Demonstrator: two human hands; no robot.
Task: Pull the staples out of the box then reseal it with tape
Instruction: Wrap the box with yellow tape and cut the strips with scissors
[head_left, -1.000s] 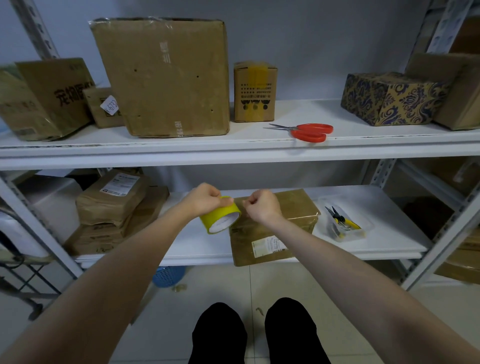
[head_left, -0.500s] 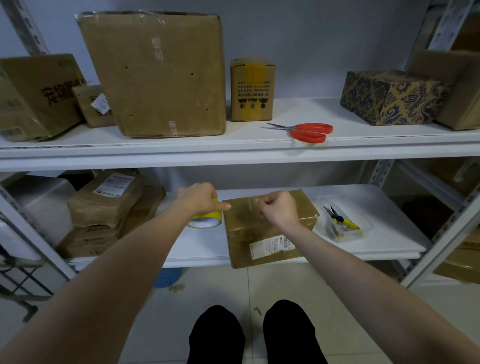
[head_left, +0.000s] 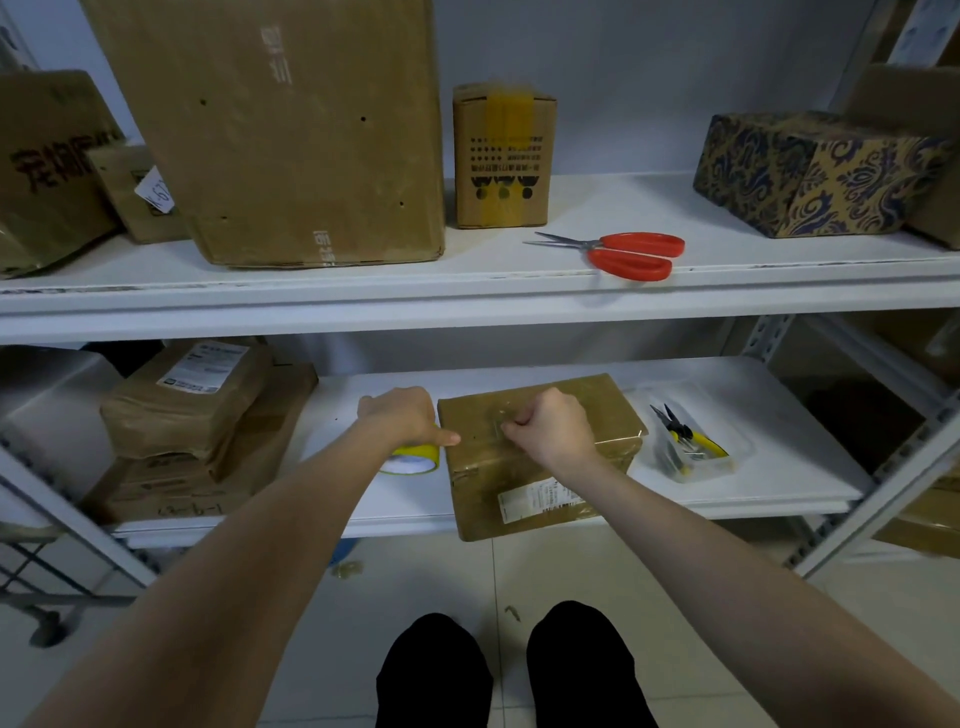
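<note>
A brown cardboard box (head_left: 540, 483) with a white label on its front lies on the lower white shelf (head_left: 769, 467). My left hand (head_left: 402, 418) grips a yellow tape roll (head_left: 413, 457) just left of the box, its thumb reaching the box's top left edge. My right hand (head_left: 550, 423) rests on the box's top with fingers curled, pinching the tape's end against the lid. A clear strip of tape seems to run between the two hands; it is hard to make out.
Red-handled scissors (head_left: 623, 252) lie on the upper shelf (head_left: 467, 296) among several cardboard boxes. Yellow-handled pliers sit in a clear tray (head_left: 691, 441) right of the box. Stacked parcels (head_left: 192, 415) fill the lower shelf's left. My knees show below over the tiled floor.
The left hand has lowered the roll from above the box to the shelf at its left side. The right hand has moved right along the lid. The camera came closer.
</note>
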